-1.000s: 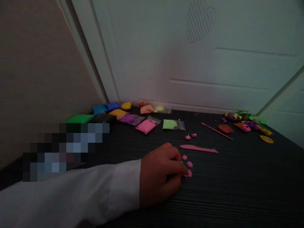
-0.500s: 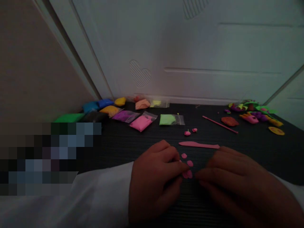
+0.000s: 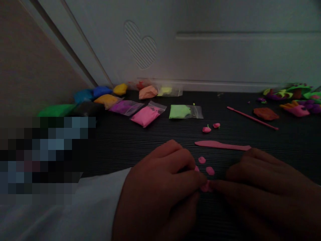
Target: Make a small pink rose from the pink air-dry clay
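My left hand (image 3: 160, 187) is closed, its index finger curled down on overlapping pink clay petals (image 3: 206, 186) on the dark tabletop. From the other side, my right hand (image 3: 268, 187) touches the same petals with its index fingertip; its thumb is mostly hidden. Just beyond lie loose flat pink clay discs (image 3: 210, 171), one partly covered by my left fingers. A pink clay knife (image 3: 220, 145) lies across the table above them, its end close to my right knuckles. Two small pink clay buds with green bits (image 3: 206, 129) sit farther back.
Along the back are bags of coloured clay, including pink (image 3: 146, 114), light green (image 3: 180, 111) and purple (image 3: 124, 107). A thin pink rod tool (image 3: 252, 117), a reddish-brown clay piece (image 3: 265, 113) and colourful clay figures (image 3: 297, 107) lie at right. A white panel (image 3: 213, 60) rises behind.
The view has tilted down and moved closer. My right index fingertip has come in from just right of the petals and now touches them. My left fingers stay on them.
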A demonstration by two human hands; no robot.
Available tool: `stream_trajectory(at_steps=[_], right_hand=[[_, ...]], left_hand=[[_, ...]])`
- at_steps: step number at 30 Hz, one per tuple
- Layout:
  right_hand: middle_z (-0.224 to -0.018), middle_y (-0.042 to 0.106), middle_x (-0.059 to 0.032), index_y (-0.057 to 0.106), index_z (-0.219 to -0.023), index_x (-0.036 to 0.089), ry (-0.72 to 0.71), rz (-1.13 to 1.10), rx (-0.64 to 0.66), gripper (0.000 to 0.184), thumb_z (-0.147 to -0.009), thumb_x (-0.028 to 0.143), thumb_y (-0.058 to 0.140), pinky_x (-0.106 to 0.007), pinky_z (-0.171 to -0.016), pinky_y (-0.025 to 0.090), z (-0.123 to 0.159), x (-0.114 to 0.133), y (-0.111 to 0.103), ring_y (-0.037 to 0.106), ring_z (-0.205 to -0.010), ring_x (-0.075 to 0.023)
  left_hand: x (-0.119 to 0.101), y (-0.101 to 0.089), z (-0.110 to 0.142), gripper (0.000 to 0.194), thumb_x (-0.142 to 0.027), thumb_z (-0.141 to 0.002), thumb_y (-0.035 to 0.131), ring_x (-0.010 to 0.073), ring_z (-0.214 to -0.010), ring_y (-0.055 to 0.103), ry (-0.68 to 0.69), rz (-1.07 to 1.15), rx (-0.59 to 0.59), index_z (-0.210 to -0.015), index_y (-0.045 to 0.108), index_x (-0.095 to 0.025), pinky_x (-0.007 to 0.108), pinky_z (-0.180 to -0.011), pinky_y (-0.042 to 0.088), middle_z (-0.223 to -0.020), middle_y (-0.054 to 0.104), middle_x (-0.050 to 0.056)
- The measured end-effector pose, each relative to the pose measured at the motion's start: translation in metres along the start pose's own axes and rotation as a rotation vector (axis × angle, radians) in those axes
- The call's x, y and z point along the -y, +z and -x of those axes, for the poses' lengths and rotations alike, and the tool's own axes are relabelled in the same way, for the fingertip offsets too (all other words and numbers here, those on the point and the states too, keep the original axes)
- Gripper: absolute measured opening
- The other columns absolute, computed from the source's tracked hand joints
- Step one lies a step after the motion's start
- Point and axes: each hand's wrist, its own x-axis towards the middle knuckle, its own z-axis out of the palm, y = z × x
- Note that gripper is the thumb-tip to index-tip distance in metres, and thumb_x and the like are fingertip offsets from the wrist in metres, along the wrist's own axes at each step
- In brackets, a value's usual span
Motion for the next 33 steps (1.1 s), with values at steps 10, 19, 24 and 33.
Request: stream_trajectory(at_steps=[10,19,24,33], right_hand=[[-0.068,0.058,0.0027,0.054,-0.078,0.025,0.023,-0.027,-0.001,0.014,-0.081,0.016,0.043,-0.035,-0.066,0.035,-0.0006,0.0006,0.0008,0.050,-0.059,-0.0141],[-0.063,0.055,0.0026,0.053,-0.070,0.024,0.061,-0.026,0.032,0.016,-0.079,0.015,0.044,-0.038,-0.070,0.036,-0.0012,0.0036,-0.0007,0.049,-0.056,-0.0141],[-0.073,0.059,0.0020,0.056,-0.085,0.025,0.056,-0.026,0.029,0.015,-0.078,0.016,0.046,-0.037,-0.067,0.037,-0.0010,0.0046,-0.0012,0.049,-0.062,-0.0156],[-0.071,0.059,0.0022,0.059,-0.090,0.027,0.071,0.021,0.076,0.023,-0.075,0.014,0.046,-0.034,-0.059,0.039,-0.0051,0.0051,-0.0018,0.048,-0.059,-0.0163]], left_hand=[[-0.0002,0.0001,0.0014,0.019,-0.019,-0.080,0.048,0.0133,-0.068,0.040,0.056,-0.146,0.019,-0.074,0.064,-0.026,0.027,-0.053,0.028,-0.070,0.051,-0.001],[-0.0003,0.0011,0.0033,0.011,-0.020,-0.072,0.056,0.0151,-0.070,0.040,0.068,-0.164,0.056,-0.077,0.064,-0.026,0.028,-0.056,0.031,-0.072,0.051,0.000],[-0.0015,-0.0010,-0.0003,0.013,-0.019,-0.072,0.056,0.0146,-0.068,0.041,0.074,-0.175,0.026,-0.078,0.066,-0.025,0.028,-0.054,0.030,-0.070,0.054,0.000],[-0.0036,0.0016,0.0023,0.014,-0.019,-0.074,0.053,0.0139,-0.069,0.041,0.085,-0.174,0.032,-0.079,0.066,-0.025,0.028,-0.054,0.031,-0.071,0.055,-0.001]])
